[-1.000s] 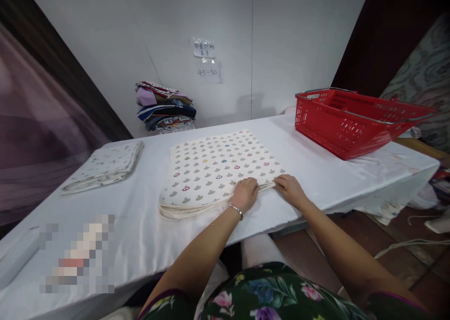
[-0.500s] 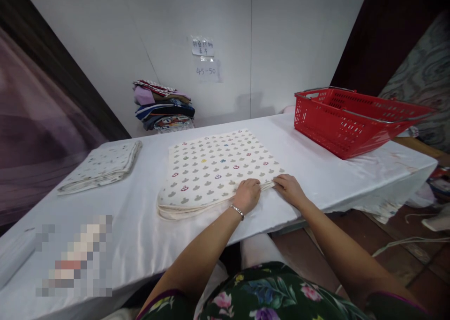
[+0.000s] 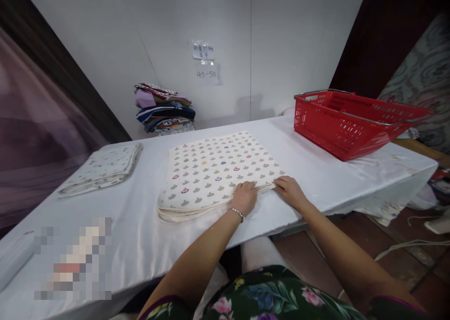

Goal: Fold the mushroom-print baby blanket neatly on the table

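Note:
A cream cloth printed with small grey shapes and a few coloured ones lies folded in layers on the white-covered table. My left hand grips its near edge, fingers curled over the layers, with a bracelet at the wrist. At the near right corner my right hand pinches the same layered edge. Both thumbs are mostly hidden. The cloth's near left corner is rounded, and several layers show along the front.
Another folded white cloth lies at the left. A red basket with metal handles stands at the back right. Folded textiles are stacked by the wall. A blurred-out patch covers something at front left.
My left hand has slid slightly left along the cloth's near edge. My right hand stays at the corner, and the cloth lies as before.

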Motion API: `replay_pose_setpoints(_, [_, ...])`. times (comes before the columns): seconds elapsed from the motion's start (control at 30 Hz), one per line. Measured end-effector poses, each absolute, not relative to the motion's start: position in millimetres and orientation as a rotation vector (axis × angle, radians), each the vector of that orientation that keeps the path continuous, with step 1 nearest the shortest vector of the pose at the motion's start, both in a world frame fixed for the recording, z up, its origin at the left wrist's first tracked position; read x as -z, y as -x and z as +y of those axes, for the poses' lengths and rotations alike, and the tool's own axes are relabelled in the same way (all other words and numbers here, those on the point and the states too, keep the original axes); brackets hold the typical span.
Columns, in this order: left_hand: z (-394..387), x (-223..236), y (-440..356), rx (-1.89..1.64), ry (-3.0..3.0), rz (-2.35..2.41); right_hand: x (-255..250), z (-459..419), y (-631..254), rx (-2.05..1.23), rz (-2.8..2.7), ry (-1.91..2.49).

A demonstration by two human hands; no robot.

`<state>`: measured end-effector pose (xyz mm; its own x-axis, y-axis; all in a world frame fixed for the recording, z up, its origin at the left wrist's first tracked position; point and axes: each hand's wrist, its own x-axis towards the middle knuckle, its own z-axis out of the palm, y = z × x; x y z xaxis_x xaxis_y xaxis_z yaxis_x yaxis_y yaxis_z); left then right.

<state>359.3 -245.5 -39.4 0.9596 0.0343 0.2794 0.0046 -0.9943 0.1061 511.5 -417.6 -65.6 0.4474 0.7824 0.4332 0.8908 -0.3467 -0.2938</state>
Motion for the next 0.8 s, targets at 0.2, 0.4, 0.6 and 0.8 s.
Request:
replay_pose_setpoints(0.2, [-241.9, 39.1, -353.6, -0.417, -3.019, 0.051, 66.6, -417.7, -513.0, 0.284, -1.403, 2.212])
replay_pose_setpoints(0.4, [-240.8, 36.7, -354.3, -0.368, -3.021, 0.064, 65.8, -418.1, -512.0, 0.295, -1.407, 2.201])
replay_pose_setpoints(0.6, [-236.4, 29.9, -354.2, -0.362, -2.858, 0.096, 67.5, -417.5, -513.6, 0.306, -1.420, 2.211])
replay_pose_setpoints(0.8, [-234.0, 30.5, -359.8, -0.307, -2.814, 0.213, 68.1, -418.3, -514.5, 0.317, -1.421, 2.226])
